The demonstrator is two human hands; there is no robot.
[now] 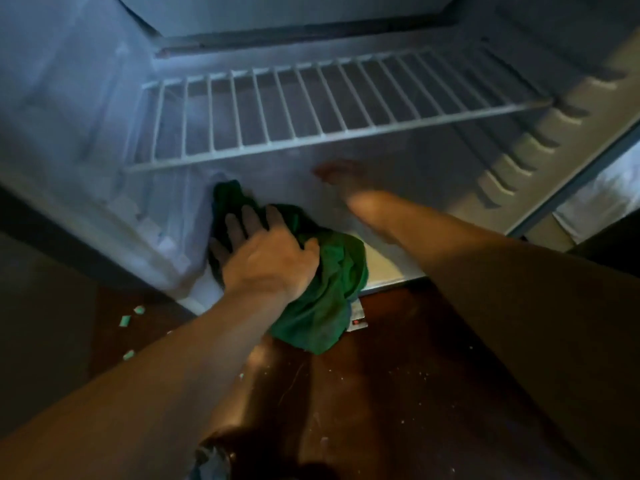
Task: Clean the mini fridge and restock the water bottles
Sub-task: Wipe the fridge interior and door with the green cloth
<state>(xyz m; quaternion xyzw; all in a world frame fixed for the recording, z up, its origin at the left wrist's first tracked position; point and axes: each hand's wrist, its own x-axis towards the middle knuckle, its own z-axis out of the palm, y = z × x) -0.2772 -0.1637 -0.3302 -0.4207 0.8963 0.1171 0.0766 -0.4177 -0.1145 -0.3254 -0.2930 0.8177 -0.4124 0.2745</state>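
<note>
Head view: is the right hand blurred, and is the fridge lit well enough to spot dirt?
Head view: the right hand is motion-blurred beyond finger detail; the left hand on the green cloth is sharper. Light is dim and bluish; the wire shelf reads clearly, but fine dirt would be hard to judge.

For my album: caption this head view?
Left hand presses a crumpled green cloth inside the white mini fridge under its white wire shelf; right hand reaches deeper.

Dim room, dark glossy wooden floor (398, 341) with pale crumbs (422, 374) and small green scraps (124, 321).
</note>
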